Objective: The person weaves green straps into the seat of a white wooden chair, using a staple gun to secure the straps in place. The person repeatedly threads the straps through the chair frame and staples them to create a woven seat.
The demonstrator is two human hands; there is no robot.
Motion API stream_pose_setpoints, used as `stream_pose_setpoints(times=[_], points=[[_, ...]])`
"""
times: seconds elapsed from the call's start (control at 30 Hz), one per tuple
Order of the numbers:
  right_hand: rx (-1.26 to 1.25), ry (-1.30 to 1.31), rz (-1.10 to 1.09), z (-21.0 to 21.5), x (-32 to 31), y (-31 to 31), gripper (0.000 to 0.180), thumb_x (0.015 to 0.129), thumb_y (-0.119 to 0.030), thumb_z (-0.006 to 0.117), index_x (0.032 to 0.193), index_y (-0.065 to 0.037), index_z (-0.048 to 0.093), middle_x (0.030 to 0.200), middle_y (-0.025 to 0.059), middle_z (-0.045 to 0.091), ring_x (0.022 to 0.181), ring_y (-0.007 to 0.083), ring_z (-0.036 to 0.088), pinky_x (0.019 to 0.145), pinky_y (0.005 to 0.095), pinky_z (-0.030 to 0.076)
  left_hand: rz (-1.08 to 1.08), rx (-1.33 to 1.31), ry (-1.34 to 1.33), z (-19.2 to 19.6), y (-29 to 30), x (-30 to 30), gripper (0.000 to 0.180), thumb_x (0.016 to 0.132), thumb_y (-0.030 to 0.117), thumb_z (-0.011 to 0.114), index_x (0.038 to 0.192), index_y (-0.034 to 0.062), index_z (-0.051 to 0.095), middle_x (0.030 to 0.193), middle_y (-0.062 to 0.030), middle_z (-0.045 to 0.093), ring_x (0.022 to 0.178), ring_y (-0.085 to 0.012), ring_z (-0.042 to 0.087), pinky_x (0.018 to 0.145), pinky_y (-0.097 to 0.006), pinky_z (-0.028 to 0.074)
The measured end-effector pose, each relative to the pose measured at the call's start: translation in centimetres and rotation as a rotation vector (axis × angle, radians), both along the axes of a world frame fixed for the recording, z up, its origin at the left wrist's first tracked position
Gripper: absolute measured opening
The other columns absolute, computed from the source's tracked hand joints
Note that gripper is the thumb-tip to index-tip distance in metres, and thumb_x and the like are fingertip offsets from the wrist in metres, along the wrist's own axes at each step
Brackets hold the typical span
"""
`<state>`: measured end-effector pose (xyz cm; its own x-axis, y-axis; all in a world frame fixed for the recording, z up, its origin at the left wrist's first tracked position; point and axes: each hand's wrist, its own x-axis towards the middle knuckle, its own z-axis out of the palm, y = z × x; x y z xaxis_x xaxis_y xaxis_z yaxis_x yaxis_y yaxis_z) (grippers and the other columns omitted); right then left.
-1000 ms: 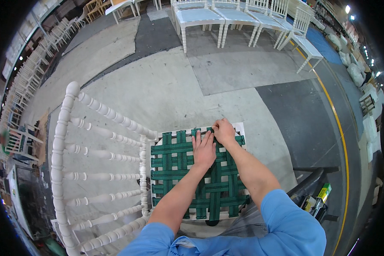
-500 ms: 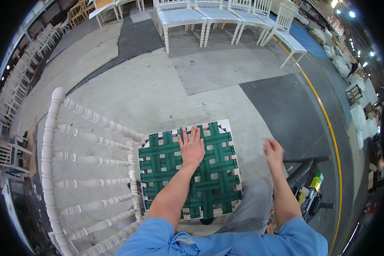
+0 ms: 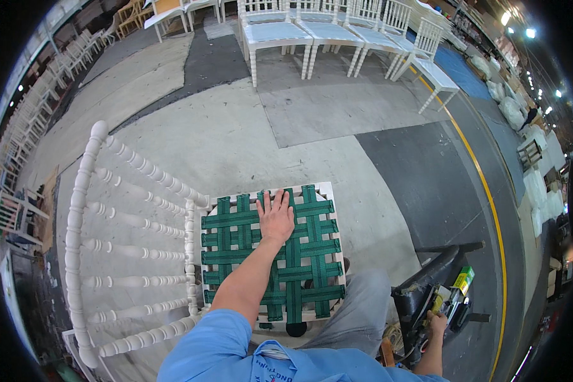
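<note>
A white chair with a turned-spindle back [image 3: 76,242] stands in front of me, its seat covered by woven green webbing straps [image 3: 293,254] over a white frame. My left hand [image 3: 277,219] lies flat on the webbing toward the seat's far side, fingers spread. To the right, my right hand [image 3: 437,323] is down among the tools on a dark stool [image 3: 417,283]. Its fingers look curled at a yellow-and-black tool there, but what they hold is too small to make out. A green-and-yellow box [image 3: 463,279] lies just beyond that hand.
Finished-looking white chairs [image 3: 277,32] with pale seats stand in a row at the far side. More white chairs [image 3: 28,108] line the far left. A yellow floor line [image 3: 490,191] runs down the right, with wrapped bundles [image 3: 510,97] past it. Cord [image 3: 393,336] hangs beside the stool.
My right hand has dropped from above my knee to the tools on the stool. My left hand stays flat on the webbing. The whole view has shifted slightly.
</note>
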<state>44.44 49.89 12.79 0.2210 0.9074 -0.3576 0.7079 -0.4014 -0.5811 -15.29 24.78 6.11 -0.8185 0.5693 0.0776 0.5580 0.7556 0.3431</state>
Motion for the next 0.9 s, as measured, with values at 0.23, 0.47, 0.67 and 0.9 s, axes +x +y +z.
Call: stream_pose_setpoints(times=[0.23,0.47,0.67,0.9], points=[[0.028,-0.055,0.055,1.7,-3.4,2.2,0.043,0.077,-0.001,0.077,0.118,0.005,0.068,0.099,0.0101,0.072,0.086,0.0266,0.069,0.079,0.04,0.055,-0.001,-0.017,-0.075,-0.4,-0.2,0.0,0.056,0.108,0.035,0.047,0.16,0.0165,0.044,0.17,-0.0021,0.033,0.16,-0.0381,0.021,0.13,-0.06,0.012],[0.173,0.163,0.241,5.4,-8.7,1.4,0.06,0.071,0.006,0.072,0.129,-0.004,0.059,0.11,0.0056,0.067,0.097,0.0245,0.066,0.084,0.0391,0.054,-0.002,0.096,0.001,-1.0,-0.6,-0.3,0.056,0.107,0.035,0.047,0.16,0.0151,0.045,0.171,-0.0018,0.033,0.159,-0.0384,0.022,0.13,-0.062,0.012],[-0.131,0.47,0.606,10.7,-26.5,0.0,0.043,0.094,-0.018,0.08,0.132,-0.004,0.065,0.123,0.0063,0.07,0.113,0.0219,0.064,0.099,0.0391,0.049,0.006,0.156,0.004,-1.7,-0.9,-0.6,0.055,0.107,0.033,0.049,0.159,0.0159,0.046,0.17,-0.0016,0.035,0.159,-0.0388,0.023,0.129,-0.063,0.013],[-0.434,0.551,0.918,6.1,-49.9,-8.1,0.036,0.097,-0.025,0.078,0.122,-0.001,0.068,0.106,0.0055,0.072,0.083,0.0162,0.067,0.072,0.0319,0.054,0.002,0.197,-0.011,-2.4,-1.5,0.0,0.054,0.107,0.034,0.049,0.158,0.0158,0.048,0.169,-0.0016,0.036,0.159,-0.0383,0.023,0.129,-0.062,0.013]])
